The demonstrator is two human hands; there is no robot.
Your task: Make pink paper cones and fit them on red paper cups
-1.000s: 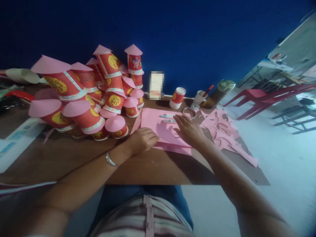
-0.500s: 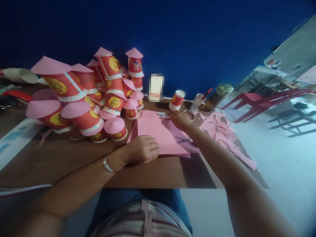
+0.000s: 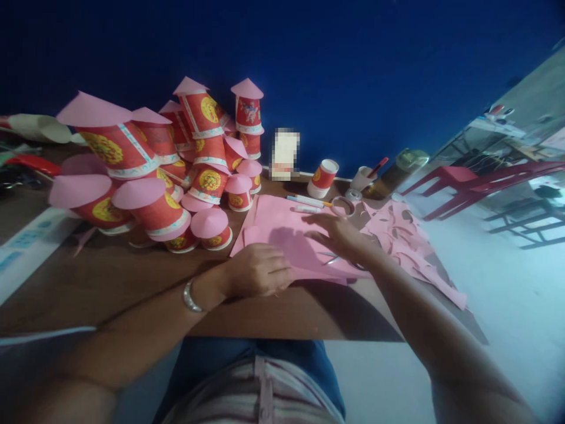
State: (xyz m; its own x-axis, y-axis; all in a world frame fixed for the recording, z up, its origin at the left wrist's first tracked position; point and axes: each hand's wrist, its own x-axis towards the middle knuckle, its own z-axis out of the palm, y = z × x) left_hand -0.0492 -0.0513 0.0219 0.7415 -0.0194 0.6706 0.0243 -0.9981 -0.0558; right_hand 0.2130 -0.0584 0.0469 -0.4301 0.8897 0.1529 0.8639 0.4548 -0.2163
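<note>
Pink paper sheets [image 3: 282,232] lie on the brown table [image 3: 132,282] in front of me. My left hand [image 3: 258,271], with a bracelet on its wrist, is curled closed and pinches the near edge of the top sheet. My right hand [image 3: 342,235] lies on the sheets with fingers stretched out flat, pressing the paper down. Scissors [image 3: 331,258] show partly beside my right wrist. Pens [image 3: 306,201] and a tape ring [image 3: 341,206] lie just beyond the sheets.
A pile of red paper cups with pink cone tops [image 3: 176,165] fills the left of the table. A lone red cup [image 3: 322,176], a pen holder [image 3: 364,176] and a bottle [image 3: 397,168] stand at the back. Pink paper scraps [image 3: 410,241] lie on the right. Red chairs [image 3: 481,176] stand beyond.
My right hand reached out to the pens at the back, then came back onto the pink sheets. My left hand shifted to the near edge of the paper, which has turned a little.
</note>
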